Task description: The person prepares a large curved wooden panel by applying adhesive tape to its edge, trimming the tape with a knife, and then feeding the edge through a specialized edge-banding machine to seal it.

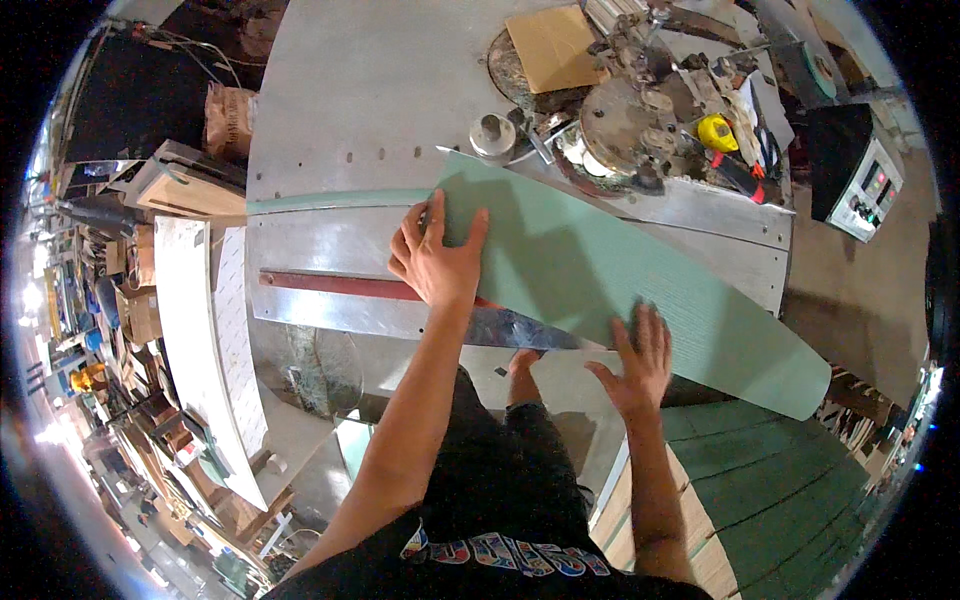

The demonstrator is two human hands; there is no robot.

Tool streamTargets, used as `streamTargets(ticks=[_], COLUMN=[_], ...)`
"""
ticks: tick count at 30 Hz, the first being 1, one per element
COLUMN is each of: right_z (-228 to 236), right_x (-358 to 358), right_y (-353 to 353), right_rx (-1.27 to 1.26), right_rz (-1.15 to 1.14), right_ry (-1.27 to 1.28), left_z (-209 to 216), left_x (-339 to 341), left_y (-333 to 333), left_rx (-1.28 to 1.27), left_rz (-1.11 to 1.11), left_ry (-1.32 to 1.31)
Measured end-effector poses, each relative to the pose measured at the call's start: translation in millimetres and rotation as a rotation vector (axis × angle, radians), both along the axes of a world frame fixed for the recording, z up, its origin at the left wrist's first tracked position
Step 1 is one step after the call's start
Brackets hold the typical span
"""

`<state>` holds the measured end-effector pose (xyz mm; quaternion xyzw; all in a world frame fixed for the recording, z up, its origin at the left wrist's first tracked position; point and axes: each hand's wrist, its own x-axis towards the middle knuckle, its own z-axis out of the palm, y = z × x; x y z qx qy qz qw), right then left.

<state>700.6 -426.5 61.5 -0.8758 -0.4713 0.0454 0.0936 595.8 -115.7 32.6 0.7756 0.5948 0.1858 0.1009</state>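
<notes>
A long pale green panel (600,262) lies slantwise over the metal machine table (350,110), its right end reaching past the table's edge. My left hand (440,255) is at the panel's left end, fingers spread, with the thumb on the top face and the other fingers at or over the end edge. My right hand (642,365) rests with outstretched fingers on the near long edge, slightly blurred. A dark red strip (330,284) runs along the table beneath my left wrist. Behind it, a narrow pale green strip (340,201) lies along the table.
Machine parts (630,125), a yellow tape measure (716,132) and a red-and-black tool (738,178) crowd the far right of the table. A control box (865,190) stands beyond. White boards (205,350) stand at left; a stack of dark green panels (770,490) sits at near right.
</notes>
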Motion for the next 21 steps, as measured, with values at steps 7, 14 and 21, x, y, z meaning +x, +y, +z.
streamTargets(ticks=[7, 14, 21], right_z=[-29, -34, -33], right_x=[13, -1, -10], right_y=[44, 74, 106], right_rx=[0.019, 0.057, 0.048], right_rz=[0.156, 0.147, 0.158], right_ry=[-0.017, 0.010, 0.055], left_z=[-1, 10, 13], left_x=[-12, -25, -31], left_y=[38, 120, 244], left_rx=[0.001, 0.029, -0.095], left_rz=[-0.026, -0.244, -0.761], left_ry=[-0.031, 0.058, 0.123])
